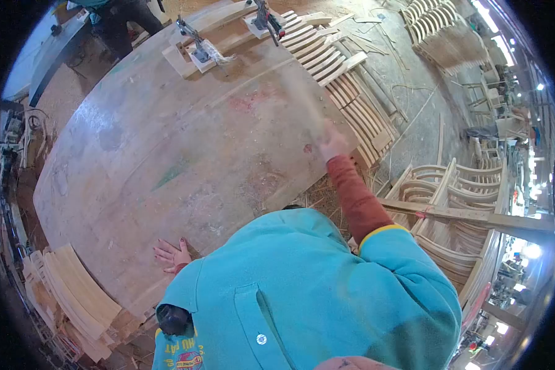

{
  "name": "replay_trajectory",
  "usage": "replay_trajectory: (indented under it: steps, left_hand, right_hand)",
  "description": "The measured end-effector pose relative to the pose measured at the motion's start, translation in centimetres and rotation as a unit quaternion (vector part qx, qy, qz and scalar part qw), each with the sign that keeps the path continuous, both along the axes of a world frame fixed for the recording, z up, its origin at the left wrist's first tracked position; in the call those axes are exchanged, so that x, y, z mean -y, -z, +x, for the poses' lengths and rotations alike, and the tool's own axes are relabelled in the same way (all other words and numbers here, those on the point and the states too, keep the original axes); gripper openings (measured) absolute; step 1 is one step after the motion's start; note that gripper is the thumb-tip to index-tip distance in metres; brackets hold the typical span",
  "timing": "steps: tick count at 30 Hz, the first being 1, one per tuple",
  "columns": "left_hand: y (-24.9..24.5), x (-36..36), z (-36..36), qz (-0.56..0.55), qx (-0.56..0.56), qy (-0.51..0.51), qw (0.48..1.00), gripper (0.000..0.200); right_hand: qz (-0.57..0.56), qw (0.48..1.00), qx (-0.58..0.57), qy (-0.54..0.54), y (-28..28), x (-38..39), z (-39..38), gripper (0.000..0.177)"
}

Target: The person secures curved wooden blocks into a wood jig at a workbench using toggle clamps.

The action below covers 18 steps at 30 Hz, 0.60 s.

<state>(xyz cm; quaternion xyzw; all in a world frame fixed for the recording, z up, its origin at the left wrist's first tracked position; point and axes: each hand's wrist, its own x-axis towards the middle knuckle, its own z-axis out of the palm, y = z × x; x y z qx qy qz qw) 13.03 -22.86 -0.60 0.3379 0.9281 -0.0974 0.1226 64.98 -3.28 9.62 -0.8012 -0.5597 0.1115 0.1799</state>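
Note:
My left hand (pixel 172 254) lies on the near edge of the large worktable (pixel 222 154), fingers spread, holding nothing. Over the table's right edge my right hand (pixel 334 142) is closed around one end of a long pale piece (pixel 305 98), which points away from me. Motion smears this piece, so I cannot tell its exact kind. Small bits of dust and chips are scattered on the wooden tabletop beneath it.
Two clamp fixtures (pixel 202 54) stand at the table's far edge. Curved wooden slats (pixel 327 58) are stacked along the right, more boards (pixel 80 283) at lower left. Chair-like frames (pixel 450 185) stand at right. Another person (pixel 122 21) is at the far left.

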Motion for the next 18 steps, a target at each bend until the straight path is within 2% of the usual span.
replay_trajectory:
  steps: [2,5,8,10,12,13,14,17,18]
  left_hand:
    - [-0.6,-0.3,0.4,-0.026,-0.004,-0.006,1.000,0.084]
    - [-0.9,-0.5,0.5,-0.038,-0.026,0.001,0.999,0.083]
    - [-1.3,-0.6,0.9,-0.035,-0.038,0.002,0.999,0.083]
    - [-0.9,-0.4,1.1,-0.032,-0.064,0.003,0.997,0.083]
    - [0.7,0.5,0.6,0.025,-0.080,0.022,0.996,0.084]
    - [1.2,0.6,0.2,0.055,-0.090,0.033,0.994,0.084]
    - [0.8,0.2,0.3,0.027,-0.083,0.026,0.996,0.084]
    - [-0.8,-0.3,0.6,-0.036,-0.058,0.008,0.998,0.084]
    - [-1.2,-0.5,0.7,-0.039,-0.047,0.007,0.998,0.085]
  right_hand:
    - [-0.031,0.977,0.132,-0.164,-0.7,2.3,-3.3,0.047]
    - [0.051,0.958,0.103,-0.261,1.1,5.4,-3.3,0.046]
    - [0.055,0.965,0.137,-0.218,3.5,6.7,1.6,0.050]
    - [-0.068,0.979,0.167,-0.092,2.4,6.1,4.9,0.050]
    - [-0.078,0.989,0.115,0.050,1.7,5.0,8.4,0.050]
    - [-0.035,0.986,0.114,0.119,2.1,4.5,10.0,0.048]
    - [0.007,0.976,0.112,0.187,1.9,3.8,10.6,0.046]
    - [-0.057,0.958,0.072,0.271,-0.4,2.3,10.7,0.048]
    - [-0.022,0.974,0.047,0.219,-0.1,2.7,10.4,0.050]
